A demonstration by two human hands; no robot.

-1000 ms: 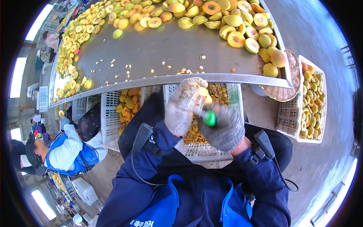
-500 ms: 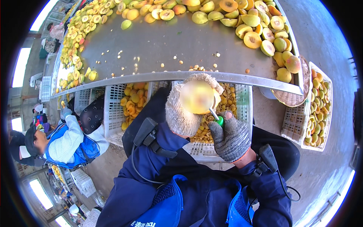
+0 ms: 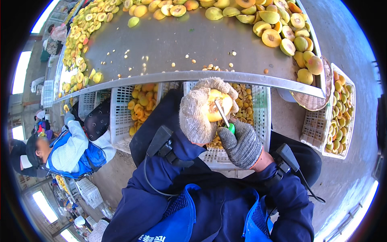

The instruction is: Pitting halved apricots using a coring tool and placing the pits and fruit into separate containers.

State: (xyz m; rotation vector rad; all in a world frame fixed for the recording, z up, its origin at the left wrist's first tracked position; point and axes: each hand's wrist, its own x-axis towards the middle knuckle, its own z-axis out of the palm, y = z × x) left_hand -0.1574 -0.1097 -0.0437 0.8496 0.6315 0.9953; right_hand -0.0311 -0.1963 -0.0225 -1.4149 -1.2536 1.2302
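My left hand [image 3: 197,111], in a fuzzy beige glove, is closed around a halved yellow peach [image 3: 219,105]. The peach's cut face is turned up, its brownish centre showing. In a grey knitted glove, my right hand [image 3: 243,145] grips a pitting tool [image 3: 231,128] by its green handle. The tool's thin metal shaft crosses the cut face, its tip at the centre of the peach. Directly below both hands stands a white plastic crate [image 3: 262,117] holding many small yellow fruit pieces [image 3: 244,101].
Ahead, a metal table [image 3: 157,48] carries piled peach halves [image 3: 271,37] along its far and side edges, with loose pits near its front rim. Crates of peaches [image 3: 340,117] stand at the right and left, beside a wicker basket [image 3: 312,101]. A co-worker [image 3: 68,149] sits at left.
The peach half in my left hand has tilted so its cut centre shows. My right hand has shifted slightly left, and the tool's tip has moved up onto the cut face.
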